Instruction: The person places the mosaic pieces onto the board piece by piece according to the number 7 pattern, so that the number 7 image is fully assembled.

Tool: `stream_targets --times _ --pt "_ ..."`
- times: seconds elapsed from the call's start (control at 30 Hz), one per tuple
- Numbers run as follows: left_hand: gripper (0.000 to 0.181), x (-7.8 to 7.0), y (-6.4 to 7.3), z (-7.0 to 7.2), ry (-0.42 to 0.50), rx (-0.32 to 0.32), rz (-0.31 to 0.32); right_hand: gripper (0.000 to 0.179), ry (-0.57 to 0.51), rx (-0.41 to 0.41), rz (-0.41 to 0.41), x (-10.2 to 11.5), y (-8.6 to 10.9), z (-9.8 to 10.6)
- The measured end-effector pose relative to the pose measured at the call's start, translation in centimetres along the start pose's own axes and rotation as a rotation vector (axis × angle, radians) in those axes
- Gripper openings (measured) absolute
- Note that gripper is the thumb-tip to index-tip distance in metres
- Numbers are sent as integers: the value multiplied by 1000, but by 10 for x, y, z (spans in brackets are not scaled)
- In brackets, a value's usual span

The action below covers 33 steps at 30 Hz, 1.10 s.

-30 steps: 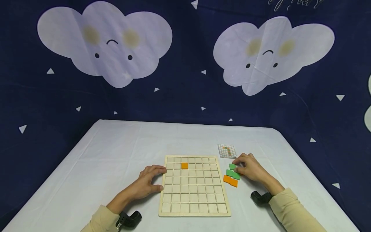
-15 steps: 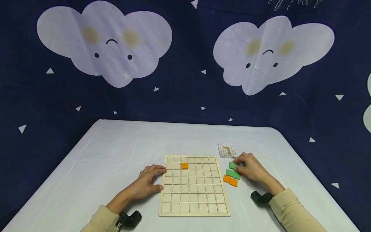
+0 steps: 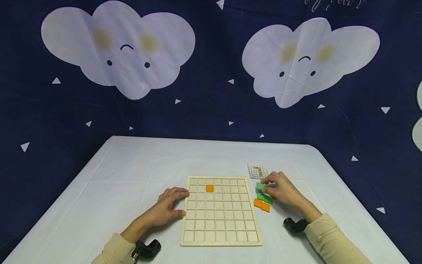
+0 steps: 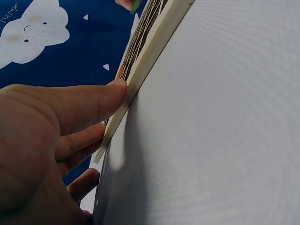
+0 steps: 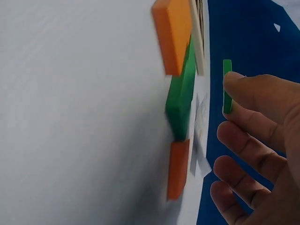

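My right hand (image 3: 282,189) pinches a green square tile (image 5: 227,66) between thumb and fingertip, held above the table in the right wrist view. Beneath it lie more green tiles (image 3: 266,199), two orange tiles (image 3: 262,205) and another orange tile (image 5: 178,169) partly hidden by the hand in the head view. My left hand (image 3: 165,208) rests at the left edge of the wooden grid board (image 3: 215,224), its thumb and fingertips touching the rim. One orange tile (image 3: 210,188) sits in a cell of the board's second row from the far side.
A small printed grid card (image 3: 258,171) with coloured squares lies beyond the tiles, right of the board's far corner. White cloth covers the table (image 3: 132,165). Behind it hangs a dark blue curtain (image 3: 211,110) with clouds.
My right hand has lifted a green tile from the group and moved it slightly left toward the board. The left hand and the board have stayed in place.
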State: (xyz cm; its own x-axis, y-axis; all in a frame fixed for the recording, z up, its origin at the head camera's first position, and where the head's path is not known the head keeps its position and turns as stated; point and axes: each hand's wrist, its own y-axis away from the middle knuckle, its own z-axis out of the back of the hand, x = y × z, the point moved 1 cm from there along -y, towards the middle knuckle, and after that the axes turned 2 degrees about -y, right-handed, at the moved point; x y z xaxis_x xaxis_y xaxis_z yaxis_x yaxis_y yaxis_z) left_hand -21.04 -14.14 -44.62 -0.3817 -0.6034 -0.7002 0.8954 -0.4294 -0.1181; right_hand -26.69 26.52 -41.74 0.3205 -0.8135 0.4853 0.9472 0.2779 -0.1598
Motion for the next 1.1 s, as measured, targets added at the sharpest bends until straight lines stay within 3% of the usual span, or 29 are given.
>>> stream_targets --times 0.87,1.1 --pt "54 -1 1 1 -3 -7 -9 22 -21 -26 135 55 -8 -11" --pt "53 -1 1 1 -4 -8 -14 21 -51 -14 132 65 -13 -17"
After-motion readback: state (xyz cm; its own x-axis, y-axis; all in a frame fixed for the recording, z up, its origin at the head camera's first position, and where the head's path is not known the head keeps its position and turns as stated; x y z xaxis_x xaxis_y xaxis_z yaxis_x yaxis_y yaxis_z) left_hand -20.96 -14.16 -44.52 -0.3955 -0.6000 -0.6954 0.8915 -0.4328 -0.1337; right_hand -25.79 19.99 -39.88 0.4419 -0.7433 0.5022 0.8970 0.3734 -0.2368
